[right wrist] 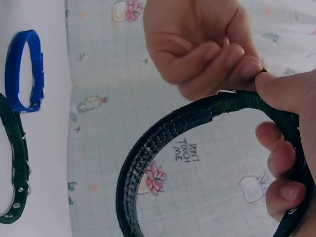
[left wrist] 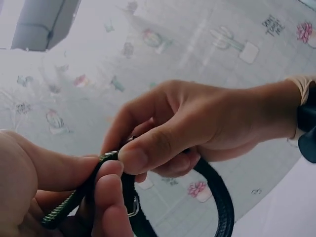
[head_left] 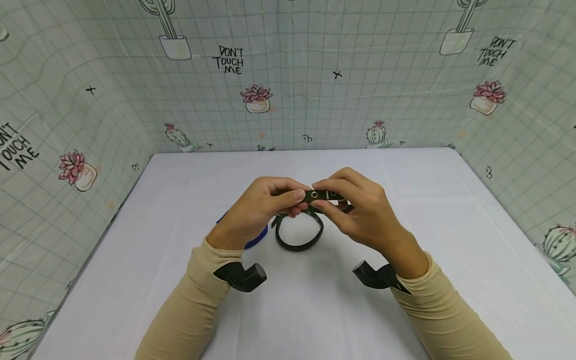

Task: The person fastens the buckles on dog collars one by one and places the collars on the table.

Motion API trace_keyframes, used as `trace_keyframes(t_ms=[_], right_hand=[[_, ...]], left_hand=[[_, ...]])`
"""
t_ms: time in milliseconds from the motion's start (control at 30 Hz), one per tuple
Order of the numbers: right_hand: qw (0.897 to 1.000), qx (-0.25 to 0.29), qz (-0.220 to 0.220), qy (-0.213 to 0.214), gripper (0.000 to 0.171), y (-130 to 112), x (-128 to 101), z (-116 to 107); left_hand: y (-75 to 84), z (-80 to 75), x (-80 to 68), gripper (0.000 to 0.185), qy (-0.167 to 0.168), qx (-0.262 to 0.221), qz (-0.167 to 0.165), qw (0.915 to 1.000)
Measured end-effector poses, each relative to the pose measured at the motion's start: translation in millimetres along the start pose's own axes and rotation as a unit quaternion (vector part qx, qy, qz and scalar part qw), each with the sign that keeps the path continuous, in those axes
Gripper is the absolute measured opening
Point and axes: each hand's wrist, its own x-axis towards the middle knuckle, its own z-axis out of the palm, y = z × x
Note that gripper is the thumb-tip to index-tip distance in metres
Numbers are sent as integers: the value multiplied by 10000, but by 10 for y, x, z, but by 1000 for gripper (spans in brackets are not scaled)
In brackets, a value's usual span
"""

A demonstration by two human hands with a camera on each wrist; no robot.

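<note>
We see two hands raised a little above a white surface (head_left: 315, 310), working together on a dark green collar (head_left: 299, 243). The collar is a woven strap with metal eyelets and a small metal buckle, and it forms a loop that hangs down from the fingers, its lower curve close to the surface near the middle.

Our left hand (head_left: 256, 210) is clenched around the strap: the thumb presses on top and the curled fingers close beneath it, pinching one end of the collar. Our right hand (head_left: 355, 210) grasps the collar just beside the left, thumb and forefinger pinching the part with the eyelets and buckle. The fingertips of the two hands almost touch over the strap.

In the left wrist view, the strap (left wrist: 217, 197) runs between the thumbs and curves away below the right hand (left wrist: 197, 128). In the right wrist view, the loop (right wrist: 163, 148) arcs across, with the left hand (right wrist: 202, 44) gripping its top.

A blue collar (head_left: 254, 241) lies flat on the surface just behind our left wrist, mostly hidden by it; the right wrist view shows it (right wrist: 24, 69) as a closed loop. That view also shows a second dark strap with eyelets (right wrist: 15, 168) lying on the surface near the blue one.

Both arms wear beige sleeves (head_left: 189, 310) with a black camera mount at each wrist. Behind the surface hangs a gridded backdrop (head_left: 288, 75) printed with cacti, pink flowers and the words "DON'T TOUCH ME".
</note>
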Motion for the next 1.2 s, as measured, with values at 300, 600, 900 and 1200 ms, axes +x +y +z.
trace_keyframes(t_ms=[300,600,900,1200], right_hand=[[9999,91,27,-81,26,-1,17,13],[9989,148,354,-273,28,7,5,-9],[9935,364,916,-571,23,7,-21,-32],[9945,159,793,-660,26,33,-41,-11]], left_hand=[[18,-37,-12,20,-64,496,192,9986],[13,-59,1,19,-212,889,386,9951],[12,-33,7,20,-29,1735,610,9829],[12,-47,12,20,-101,1529,191,9880]])
